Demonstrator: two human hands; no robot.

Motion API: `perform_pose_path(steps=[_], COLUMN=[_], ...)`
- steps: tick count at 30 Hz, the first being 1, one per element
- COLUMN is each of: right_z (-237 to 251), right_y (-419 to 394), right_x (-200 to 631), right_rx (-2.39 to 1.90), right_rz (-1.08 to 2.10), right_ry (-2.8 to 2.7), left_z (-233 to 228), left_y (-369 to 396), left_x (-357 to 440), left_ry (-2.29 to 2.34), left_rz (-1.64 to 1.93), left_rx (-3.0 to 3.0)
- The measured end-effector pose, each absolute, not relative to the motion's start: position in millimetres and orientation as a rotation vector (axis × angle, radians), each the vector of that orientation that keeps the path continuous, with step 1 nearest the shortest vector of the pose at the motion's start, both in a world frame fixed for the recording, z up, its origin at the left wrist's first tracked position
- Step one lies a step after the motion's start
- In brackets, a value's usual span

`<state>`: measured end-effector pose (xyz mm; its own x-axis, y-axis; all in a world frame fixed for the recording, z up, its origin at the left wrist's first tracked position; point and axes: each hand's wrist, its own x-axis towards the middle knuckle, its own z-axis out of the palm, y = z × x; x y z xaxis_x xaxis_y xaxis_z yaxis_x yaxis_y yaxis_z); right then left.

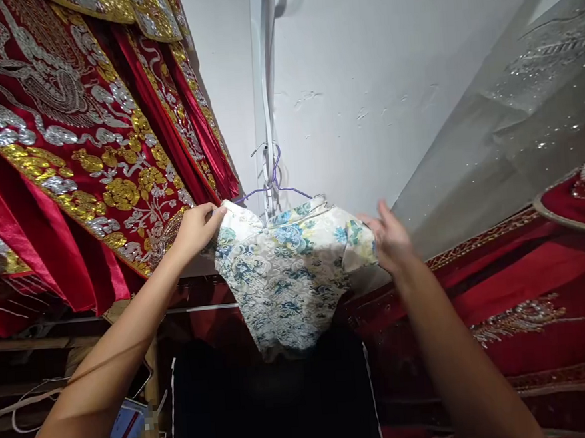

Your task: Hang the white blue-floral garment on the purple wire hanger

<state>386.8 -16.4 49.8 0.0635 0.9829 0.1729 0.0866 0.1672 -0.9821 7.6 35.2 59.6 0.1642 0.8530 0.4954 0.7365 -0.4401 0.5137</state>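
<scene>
A short-sleeved floral top [287,286], white with blue, green and yellow flowers, hangs in front of me from a purple wire hanger [278,160]. The hanger's hook is up by a white vertical strip. With thumb and fingers, my left hand [198,229] pinches the top's left shoulder. My right hand [391,239] is at the edge of the right sleeve, thumb raised and fingers apart; slight blur and the sleeve partly hide its fingertips. The top's lower end hangs before my dark clothing.
Red garments with gold and silver embroidery [120,191] hang close on the left. On the right are a clear plastic cover [530,109] and red beaded garments [542,281]. A white wall [351,61] stands behind. A phone-like screen [129,422] lies at lower left.
</scene>
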Motion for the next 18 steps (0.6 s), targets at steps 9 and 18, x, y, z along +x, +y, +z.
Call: perform_pose_path(steps=[9,18], right_z=[73.7,69.0], right_y=[-72.5,-140.5], right_x=[379.5,321.7], right_rx=[-1.032,-0.629], right_rz=[0.967,1.43], right_ry=[-1.069,-2.187], left_z=[111.5,111.5], left_y=[30.6,-28.4], left_x=[55.7,67.9], left_ry=[1.434,1.141], left_rz=[1.712,0.845], left_rx=[2.413,2.138])
